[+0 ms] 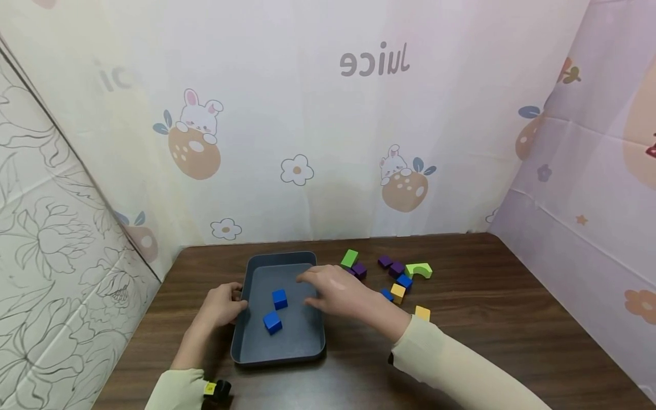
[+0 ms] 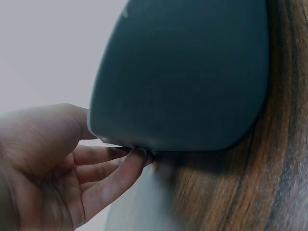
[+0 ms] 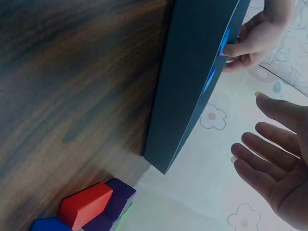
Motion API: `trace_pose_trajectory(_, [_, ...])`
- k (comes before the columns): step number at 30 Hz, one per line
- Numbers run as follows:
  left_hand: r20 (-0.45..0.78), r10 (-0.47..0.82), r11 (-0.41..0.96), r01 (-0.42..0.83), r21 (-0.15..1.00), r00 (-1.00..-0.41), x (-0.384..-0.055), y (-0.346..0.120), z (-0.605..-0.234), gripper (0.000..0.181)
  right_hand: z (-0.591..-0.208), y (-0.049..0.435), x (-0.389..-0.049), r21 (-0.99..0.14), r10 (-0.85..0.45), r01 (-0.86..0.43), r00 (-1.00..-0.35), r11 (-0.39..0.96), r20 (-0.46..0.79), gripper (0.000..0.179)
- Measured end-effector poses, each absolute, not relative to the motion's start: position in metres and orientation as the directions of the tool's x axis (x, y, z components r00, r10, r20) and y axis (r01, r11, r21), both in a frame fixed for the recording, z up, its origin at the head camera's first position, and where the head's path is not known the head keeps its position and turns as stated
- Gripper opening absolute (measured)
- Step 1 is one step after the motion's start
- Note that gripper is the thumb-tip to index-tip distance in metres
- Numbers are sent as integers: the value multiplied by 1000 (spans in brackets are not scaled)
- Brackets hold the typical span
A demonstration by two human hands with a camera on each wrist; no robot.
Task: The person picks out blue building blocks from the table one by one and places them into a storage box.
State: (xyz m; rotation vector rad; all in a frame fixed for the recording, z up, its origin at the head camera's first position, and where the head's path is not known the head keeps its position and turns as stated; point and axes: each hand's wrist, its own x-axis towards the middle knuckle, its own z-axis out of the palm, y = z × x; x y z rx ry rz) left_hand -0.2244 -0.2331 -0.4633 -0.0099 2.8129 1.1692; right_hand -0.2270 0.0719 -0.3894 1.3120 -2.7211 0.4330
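A dark grey rectangular tray (image 1: 302, 339) lies on the wooden table, and two blue cubes, a farther one (image 1: 279, 299) and a nearer one (image 1: 273, 322), rest inside it. At its left side my left hand (image 1: 220, 307) grips the wall, the thumb at the rim and the fingers against the outside, as the left wrist view (image 2: 57, 168) of that hand also shows. Above the tray's right side hovers my right hand (image 1: 335, 290). Its fingers are spread and hold nothing in the right wrist view, where the palm (image 3: 288, 173) shows.
Right of the tray lie loose blocks: a green block (image 1: 350, 258), purple cubes (image 1: 397, 269), a green arch (image 1: 419, 270), blue cubes (image 1: 405, 281) and yellow cubes (image 1: 398, 292). A red block (image 3: 86, 204) shows in the right wrist view. A printed curtain (image 1: 328, 125) hangs behind the table.
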Motion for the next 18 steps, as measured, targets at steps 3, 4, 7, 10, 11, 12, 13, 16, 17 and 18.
trace_pose_trajectory(3, [-89,31,708,-41,705,-996,-225,-233,-463,53,-389,75,-225,-224,-740,-775,-631,590,232,42])
trace_pose_trajectory(4, [-88,31,708,-40,705,-996,-225,-233,-463,53,-390,77,-225,-227,-735,-774,-633,591,243,42])
trace_pose_trajectory(7, [-84,33,707,-37,707,-996,-225,-233,-464,52,-391,82,-223,-234,-718,-763,-646,602,259,43])
trace_pose_trajectory(10, [-84,34,708,-35,705,-996,-225,-233,-464,52,-394,87,-222,-249,-693,-738,-674,627,255,44])
trace_pose_trajectory(11, [-83,34,709,-35,704,-996,-225,-233,-464,52,-395,89,-221,-257,-683,-728,-685,635,252,44])
trace_pose_trajectory(12, [-83,34,710,-34,703,-996,-225,-233,-464,52,-397,91,-221,-264,-674,-718,-696,644,249,44])
trace_pose_trajectory(13, [-83,34,711,-34,703,-996,-225,-233,-464,52,-398,93,-221,-272,-665,-710,-704,650,248,45])
trace_pose_trajectory(16, [-83,35,712,-33,702,-996,-225,-233,-464,52,-403,100,-221,-294,-645,-694,-720,657,256,45])
trace_pose_trajectory(17, [-84,35,711,-34,702,-996,-224,-233,-464,52,-404,103,-221,-301,-640,-690,-724,658,259,45])
trace_pose_trajectory(18, [-85,34,711,-35,703,-996,-224,-232,-464,52,-405,105,-221,-308,-634,-686,-727,659,263,45])
